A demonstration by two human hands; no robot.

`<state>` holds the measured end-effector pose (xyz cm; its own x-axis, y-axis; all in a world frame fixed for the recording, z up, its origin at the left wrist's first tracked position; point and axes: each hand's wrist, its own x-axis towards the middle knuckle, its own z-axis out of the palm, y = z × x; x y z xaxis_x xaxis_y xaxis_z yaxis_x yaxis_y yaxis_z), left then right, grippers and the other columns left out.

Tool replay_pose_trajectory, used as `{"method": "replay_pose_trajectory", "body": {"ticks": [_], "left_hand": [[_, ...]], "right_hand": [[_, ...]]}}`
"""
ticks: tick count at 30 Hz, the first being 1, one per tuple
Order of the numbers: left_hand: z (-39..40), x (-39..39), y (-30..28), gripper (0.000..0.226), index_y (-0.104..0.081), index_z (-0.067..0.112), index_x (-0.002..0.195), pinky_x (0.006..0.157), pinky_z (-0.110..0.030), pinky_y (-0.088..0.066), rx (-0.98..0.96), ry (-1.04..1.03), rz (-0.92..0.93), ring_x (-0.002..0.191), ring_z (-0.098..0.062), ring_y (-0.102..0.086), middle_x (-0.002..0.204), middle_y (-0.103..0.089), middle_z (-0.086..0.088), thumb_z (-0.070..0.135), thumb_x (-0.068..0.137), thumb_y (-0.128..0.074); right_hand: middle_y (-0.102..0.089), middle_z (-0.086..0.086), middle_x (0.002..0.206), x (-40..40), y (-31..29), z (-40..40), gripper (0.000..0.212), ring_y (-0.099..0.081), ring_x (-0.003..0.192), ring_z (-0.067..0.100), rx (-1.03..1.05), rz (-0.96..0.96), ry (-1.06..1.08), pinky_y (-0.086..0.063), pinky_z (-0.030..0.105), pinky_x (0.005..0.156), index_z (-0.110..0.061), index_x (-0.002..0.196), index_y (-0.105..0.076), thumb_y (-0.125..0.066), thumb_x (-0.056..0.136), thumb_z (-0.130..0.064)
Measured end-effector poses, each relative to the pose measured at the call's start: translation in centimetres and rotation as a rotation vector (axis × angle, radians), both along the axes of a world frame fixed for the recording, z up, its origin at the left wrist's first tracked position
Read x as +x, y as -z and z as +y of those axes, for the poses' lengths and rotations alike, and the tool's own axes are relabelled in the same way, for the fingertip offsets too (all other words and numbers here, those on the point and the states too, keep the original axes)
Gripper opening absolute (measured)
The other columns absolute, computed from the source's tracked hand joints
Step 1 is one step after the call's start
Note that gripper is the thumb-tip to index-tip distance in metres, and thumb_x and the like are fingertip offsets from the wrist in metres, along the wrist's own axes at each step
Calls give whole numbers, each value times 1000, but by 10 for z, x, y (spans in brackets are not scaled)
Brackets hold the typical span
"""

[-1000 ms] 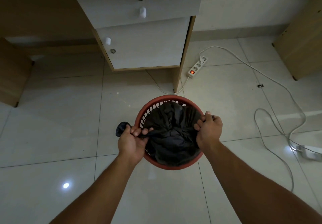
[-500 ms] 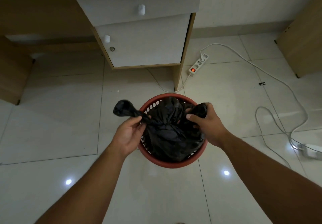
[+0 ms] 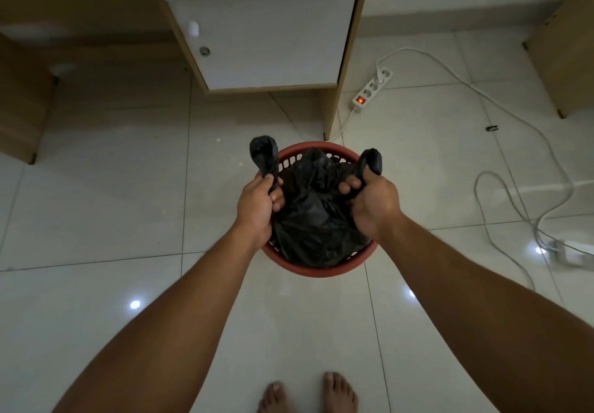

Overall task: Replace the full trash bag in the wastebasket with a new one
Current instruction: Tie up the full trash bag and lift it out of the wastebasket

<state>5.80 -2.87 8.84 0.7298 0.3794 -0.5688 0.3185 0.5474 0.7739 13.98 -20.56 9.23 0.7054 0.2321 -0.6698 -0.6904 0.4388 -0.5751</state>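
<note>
A round red plastic wastebasket with a slotted wall stands on the tiled floor below me. A full black trash bag fills it. My left hand is closed on the bag's left handle, whose loop sticks up past the fingers. My right hand is closed on the right handle, its loop also standing up. Both hands sit over the basket's mouth, one at each side, with the bag bunched between them. No new bag is in view.
A white desk cabinet stands just behind the basket. A lit power strip and long white cables lie on the floor to the right. Wooden furniture is at far right and left. My bare feet are at the bottom.
Both hands have pulled the bag's handles up and inward, so the loops now stand upright above the basket. The view has tilted down and closer, showing my feet.
</note>
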Motion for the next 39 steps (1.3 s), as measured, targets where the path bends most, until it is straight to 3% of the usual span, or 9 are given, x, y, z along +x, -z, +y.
{"method": "replay_pose_trajectory", "body": {"ticks": [5, 8, 12, 15, 22, 25, 29, 32, 39], "left_hand": [[7, -14, 6, 30, -54, 10, 85, 53, -22, -33, -30, 15, 90, 45, -9, -34, 52, -38, 5, 17, 107, -34], [3, -7, 2, 27, -63, 13, 88, 53, -21, -40, 246, 160, 128, 49, -9, -46, 63, -54, 0, 20, 104, -44], [-8, 14, -15, 26, -61, 33, 80, 65, -25, -41, 732, 576, 67, 59, 3, -56, 69, -61, 15, 30, 102, -47], [-14, 19, -23, 19, -54, 52, 101, 79, -16, -46, 566, 800, -5, 92, 10, -60, 100, -63, 22, 40, 87, -60], [-14, 20, -27, 15, -65, 57, 91, 64, -11, -52, 454, 577, -29, 79, 1, -68, 83, -71, 23, 45, 94, -57], [-6, 15, -27, 37, -75, 29, 82, 47, -15, -41, 49, 393, 37, 42, -7, -50, 64, -68, 4, 45, 101, -47], [3, 10, -23, 35, -76, 22, 109, 56, -20, -40, -219, 342, -56, 48, -9, -37, 93, -74, -5, 33, 103, -43], [3, 7, -31, 17, -77, 18, 100, 60, -20, -51, -159, 372, -141, 57, -7, -57, 81, -73, 3, 23, 85, -69], [6, 12, -33, 24, -68, 22, 95, 91, -41, -55, 523, 687, -66, 95, -24, -66, 104, -71, -4, -1, 91, -60]], "right_hand": [[-40, -2, 61, -7, 9, -10, 21, -38, 53, 12, -208, -39, -3, -39, 25, 54, -9, 109, -58, -38, 105, -10], [-55, -10, 65, -13, 1, -4, 17, -54, 59, 7, -574, -420, -276, -46, 27, 67, -24, 105, -60, -44, 106, -19], [-62, -10, 124, -14, -28, 16, 13, -52, 119, 4, -906, -1139, -633, -41, 39, 105, -28, 110, -65, -61, 98, -24], [-44, -3, 154, -7, -43, 23, 17, -26, 148, 22, -1090, -1294, -835, -17, 49, 119, -22, 113, -67, -62, 96, -21], [-64, -8, 111, 8, -57, 24, 36, -60, 99, 11, -907, -1004, -1135, -46, 30, 86, -29, 119, -57, -47, 98, -58], [-62, -18, 94, 20, -57, 11, 2, -58, 87, -3, -885, -973, -1037, -43, 18, 75, -35, 98, -60, -59, 99, -36], [-62, -22, 83, 16, -51, 10, 25, -57, 78, -15, -909, -1090, -917, -40, 4, 63, -42, 84, -58, -73, 90, -23], [-65, -28, 83, 8, -47, 12, 27, -59, 86, -14, -814, -1105, -1154, -41, 6, 71, -48, 79, -59, -72, 92, -28], [-70, 0, 120, 8, -37, 22, 33, -64, 117, 14, -382, -776, -733, -51, 29, 101, -18, 121, -68, -42, 106, -32]]}}
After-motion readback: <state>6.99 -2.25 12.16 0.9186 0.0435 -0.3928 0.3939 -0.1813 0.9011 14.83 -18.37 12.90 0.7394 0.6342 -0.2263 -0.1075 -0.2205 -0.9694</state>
